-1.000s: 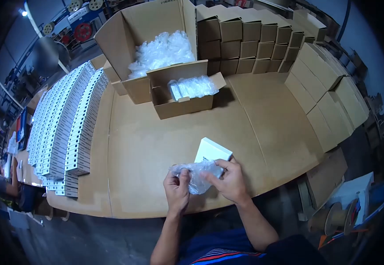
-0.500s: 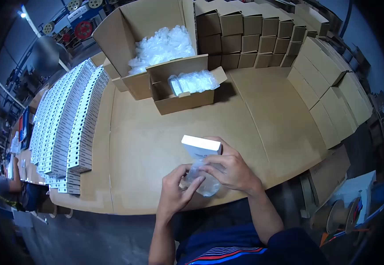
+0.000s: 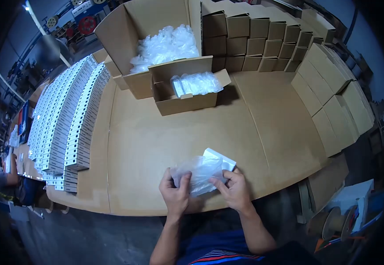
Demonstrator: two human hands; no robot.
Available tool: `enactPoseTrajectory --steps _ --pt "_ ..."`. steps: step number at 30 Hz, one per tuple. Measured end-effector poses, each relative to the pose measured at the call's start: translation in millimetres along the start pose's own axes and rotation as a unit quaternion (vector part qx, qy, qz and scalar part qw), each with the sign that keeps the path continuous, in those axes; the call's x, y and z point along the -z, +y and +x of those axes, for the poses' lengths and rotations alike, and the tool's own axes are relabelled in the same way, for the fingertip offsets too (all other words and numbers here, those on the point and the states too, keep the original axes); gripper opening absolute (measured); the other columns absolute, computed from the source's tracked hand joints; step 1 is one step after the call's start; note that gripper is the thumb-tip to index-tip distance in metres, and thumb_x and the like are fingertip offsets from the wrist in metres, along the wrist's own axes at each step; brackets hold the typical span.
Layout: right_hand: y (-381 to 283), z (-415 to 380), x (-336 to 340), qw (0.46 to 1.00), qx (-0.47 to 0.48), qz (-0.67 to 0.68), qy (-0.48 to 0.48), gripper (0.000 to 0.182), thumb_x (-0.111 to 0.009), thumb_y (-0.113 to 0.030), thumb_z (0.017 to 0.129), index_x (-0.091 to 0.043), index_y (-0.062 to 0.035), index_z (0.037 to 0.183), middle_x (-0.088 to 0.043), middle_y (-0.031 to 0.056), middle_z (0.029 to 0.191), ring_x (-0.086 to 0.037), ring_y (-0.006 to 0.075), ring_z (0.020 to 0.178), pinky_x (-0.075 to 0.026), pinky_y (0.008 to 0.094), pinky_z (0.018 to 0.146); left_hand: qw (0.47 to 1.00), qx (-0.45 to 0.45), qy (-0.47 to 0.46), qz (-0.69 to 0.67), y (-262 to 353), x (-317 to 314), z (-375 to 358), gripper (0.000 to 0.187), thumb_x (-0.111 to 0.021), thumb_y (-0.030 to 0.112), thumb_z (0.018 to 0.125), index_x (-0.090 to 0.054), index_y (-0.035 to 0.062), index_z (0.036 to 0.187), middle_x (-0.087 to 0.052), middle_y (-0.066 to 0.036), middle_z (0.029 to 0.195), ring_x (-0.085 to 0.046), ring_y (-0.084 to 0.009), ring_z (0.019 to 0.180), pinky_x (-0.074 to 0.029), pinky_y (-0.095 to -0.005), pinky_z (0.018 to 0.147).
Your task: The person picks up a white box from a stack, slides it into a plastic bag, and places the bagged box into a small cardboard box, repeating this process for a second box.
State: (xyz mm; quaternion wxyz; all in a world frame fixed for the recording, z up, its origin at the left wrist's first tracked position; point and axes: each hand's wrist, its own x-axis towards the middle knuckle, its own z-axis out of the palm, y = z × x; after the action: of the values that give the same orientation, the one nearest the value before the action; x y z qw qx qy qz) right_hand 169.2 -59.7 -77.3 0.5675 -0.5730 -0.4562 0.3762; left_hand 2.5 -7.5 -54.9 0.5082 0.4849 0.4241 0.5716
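My left hand pinches the left side of a clear plastic bag, thumb on top. My right hand grips the bag's right edge together with a small white box, whose far end shows beyond the plastic. The bag is spread between both hands and overlaps the near part of the box. Both hands are close over the near edge of the cardboard-covered table.
An open carton holds bagged white boxes; a larger carton behind it holds clear bags. Stacked white boxes line the left. Brown boxes are stacked at the back and right. A person sits far left.
The bag has been spread out flat between my hands. The white box has tipped from upright to lying slanted, further right. My left hand has shifted slightly; my right hand is lower.
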Motion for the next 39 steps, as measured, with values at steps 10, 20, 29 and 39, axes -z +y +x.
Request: enactPoseTrajectory --steps 10,20,29,39 --pt "-35 8 -1 0.966 0.161 -0.2 0.015 0.02 -0.083 -0.006 0.079 -0.069 0.0048 0.089 -0.058 0.0255 0.128 -0.064 0.0387 0.11 -0.054 0.039 0.088 0.846 -0.358 -0.105 0.381 59 8 24 0.052 -0.092 0.022 0.072 -0.06 0.0049 0.109 -0.063 -0.012 0.102 -0.06 -0.0291 0.095 -0.049 -0.0384 0.079" --pt "-50 8 13 0.973 0.109 -0.167 -0.113 0.016 -0.074 -0.011 0.091 -0.07 0.0049 0.091 -0.058 0.0247 0.12 -0.063 0.0369 0.103 -0.05 0.0417 0.09 0.883 -0.218 -0.199 0.365 68 -1 45 0.015 -0.07 0.014 0.095 -0.062 0.0041 0.088 -0.064 -0.015 0.066 -0.061 -0.0333 0.054 -0.049 -0.0393 0.052" --pt "-27 7 19 0.994 0.032 -0.085 -0.068 0.027 -0.066 -0.023 0.101 -0.074 0.0027 0.101 -0.063 0.0201 0.106 -0.061 0.0278 0.101 -0.049 0.0386 0.087 0.993 -0.038 -0.019 -0.11 13 20 38 0.041 -0.067 0.02 0.1 -0.046 0.0024 0.13 -0.053 -0.011 0.125 -0.057 -0.014 0.099 -0.051 -0.0251 0.084" --pt "-18 3 4 0.995 0.047 -0.081 -0.028 0.033 -0.062 -0.027 0.104 -0.071 0.005 0.104 -0.063 0.0195 0.105 -0.061 0.0272 0.097 -0.049 0.0369 0.085 0.988 0.082 -0.112 -0.061 13 9 11 0.045 -0.076 0.002 0.089 -0.058 -0.0045 0.129 -0.067 -0.011 0.119 -0.063 -0.0148 0.111 -0.051 -0.0294 0.095"
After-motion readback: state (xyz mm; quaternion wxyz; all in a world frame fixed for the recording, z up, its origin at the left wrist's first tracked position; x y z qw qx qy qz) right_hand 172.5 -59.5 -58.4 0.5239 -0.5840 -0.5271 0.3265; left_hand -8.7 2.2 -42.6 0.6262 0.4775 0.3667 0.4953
